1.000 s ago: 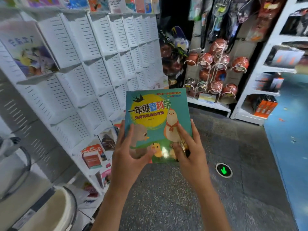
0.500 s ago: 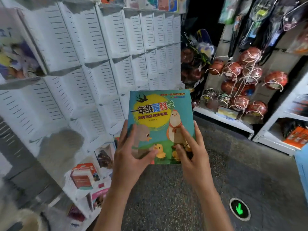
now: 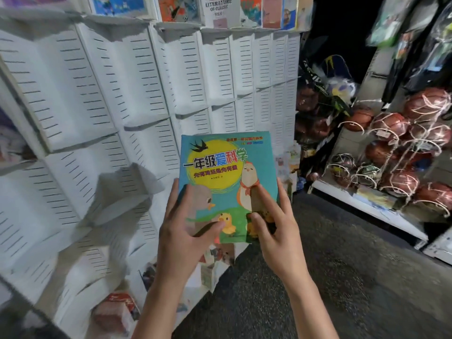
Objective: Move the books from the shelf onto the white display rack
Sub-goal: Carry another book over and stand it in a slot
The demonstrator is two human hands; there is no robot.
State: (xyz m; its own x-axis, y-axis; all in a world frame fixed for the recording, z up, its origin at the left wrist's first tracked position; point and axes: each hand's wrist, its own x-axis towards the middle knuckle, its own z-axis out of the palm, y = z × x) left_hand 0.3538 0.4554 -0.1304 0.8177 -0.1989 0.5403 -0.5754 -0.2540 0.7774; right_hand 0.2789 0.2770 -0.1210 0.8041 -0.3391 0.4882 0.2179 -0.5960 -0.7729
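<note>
I hold a teal children's book (image 3: pixel 226 172) upright in front of me; its cover shows a yellow circle, a swallow and cartoon chicks. My left hand (image 3: pixel 184 231) grips its lower left edge, thumb across the cover. My right hand (image 3: pixel 276 231) grips the lower right corner, thumb on the cover and fingers spread along the edge. The white display rack (image 3: pixel 102 99) of slotted pockets fills the left half of the view, right behind the book. Most pockets near the book hold nothing.
Books (image 3: pixel 220 11) stand in the rack's top row, and a few more (image 3: pixel 115 311) sit in its bottom pockets. On the right, a white shelf (image 3: pixel 367 209) carries netted basketballs (image 3: pixel 391 126). Dark speckled floor (image 3: pixel 330 289) lies between the two.
The view has turned left and upward toward the rack, whose top row of books has come into sight. The book stays gripped by both hands and sits closer to the rack.
</note>
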